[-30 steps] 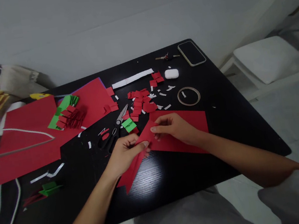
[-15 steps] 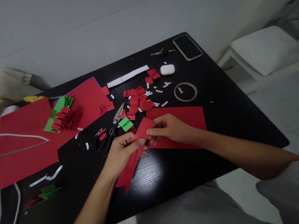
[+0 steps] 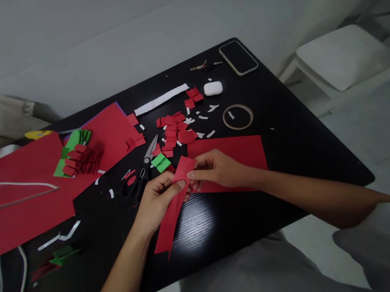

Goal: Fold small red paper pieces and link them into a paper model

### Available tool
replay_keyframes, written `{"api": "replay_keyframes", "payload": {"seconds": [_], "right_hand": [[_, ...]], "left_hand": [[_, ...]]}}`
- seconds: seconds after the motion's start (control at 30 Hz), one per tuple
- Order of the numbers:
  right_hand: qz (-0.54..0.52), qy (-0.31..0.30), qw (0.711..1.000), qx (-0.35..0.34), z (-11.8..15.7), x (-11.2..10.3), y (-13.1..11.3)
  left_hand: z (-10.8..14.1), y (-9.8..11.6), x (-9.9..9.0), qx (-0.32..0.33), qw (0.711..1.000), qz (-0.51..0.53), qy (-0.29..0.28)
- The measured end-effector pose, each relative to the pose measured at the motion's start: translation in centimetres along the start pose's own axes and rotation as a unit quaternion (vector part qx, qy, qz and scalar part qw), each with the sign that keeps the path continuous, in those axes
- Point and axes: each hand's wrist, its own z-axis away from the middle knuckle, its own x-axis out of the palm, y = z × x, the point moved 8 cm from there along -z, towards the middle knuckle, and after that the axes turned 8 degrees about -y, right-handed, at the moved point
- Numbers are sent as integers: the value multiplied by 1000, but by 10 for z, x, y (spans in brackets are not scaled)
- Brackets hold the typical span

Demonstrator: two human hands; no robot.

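A long, folded strip of red paper [image 3: 172, 220] is gripped at its upper end by both hands. It is pinched between the thumb and fingers of the left hand [image 3: 161, 195], while its right side is nipped by the thumb and fingers of the right hand [image 3: 215, 168]. The strip's loose end is pointed toward the near edge of the black wooden table [image 3: 301, 155] (whether the tabletop is touched cannot be told). A flat, rectangular red paper sheet [image 3: 246, 151] is partly covered by the right hand. Just beyond the left hand, black-handled metal scissors [image 3: 150, 154] are laid beside a small green folded paper piece [image 3: 161, 162]. Farther toward the far edge, small red folded paper pieces [image 3: 170, 134] are heaped, with white paper scraps [image 3: 211, 134] strewn about. A thin brown ring [image 3: 251, 115] is placed nearer the right edge. At the far right corner, a dark-screened phone [image 3: 238, 57] is set. Toward the left end, large red paper sheets [image 3: 28, 198] are spread.
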Motion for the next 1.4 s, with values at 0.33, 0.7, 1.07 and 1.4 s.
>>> {"api": "replay_keyframes", "payload": {"seconds": [0.33,0.7,1.07,1.4], "right_hand": [[15,3,1000,0,1,3,-1],[1,14,1000,10,0,2,3],[14,-26,999,39,0,11,12],[52,-76,994,55,2,19,11]], "left_hand": [[1,12,2,50,996,-68,4],[2,16,-3,92,991,-87,37],[-1,9,2,78,995,-61,5],[-1,5,-2,73,993,-82,31]]}}
